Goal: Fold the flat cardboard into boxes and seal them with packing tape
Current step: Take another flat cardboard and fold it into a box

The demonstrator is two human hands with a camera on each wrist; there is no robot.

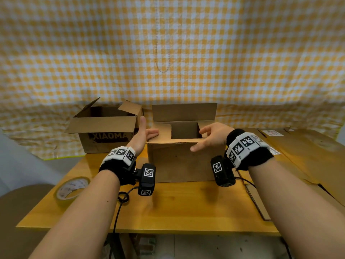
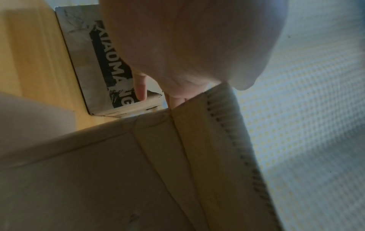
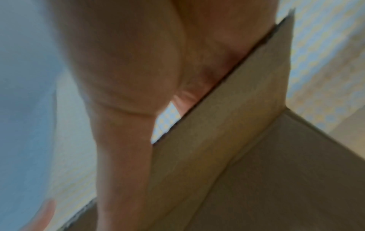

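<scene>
A plain cardboard box (image 1: 184, 163) stands upright at the middle of the table, its back flap (image 1: 184, 112) raised. My left hand (image 1: 147, 134) is at the box's left top corner with the thumb up. Its straight fingers (image 2: 141, 87) press the left side flap (image 1: 162, 130) inward. My right hand (image 1: 211, 136) reaches over the right front corner. Its fingers lie loosely curved above the opening, and its thumb (image 3: 122, 156) lies along the outer face of a flap (image 3: 227, 125). The fingertips of both hands are hidden behind cardboard in the wrist views.
A second open box printed XIAOMA (image 1: 106, 131) stands at the back left, close to my left hand. A roll of packing tape (image 1: 71, 187) lies at the table's (image 1: 186, 208) front left corner. Flat cardboard sheets (image 1: 306, 156) lie stacked on the right. Checked cloth hangs behind.
</scene>
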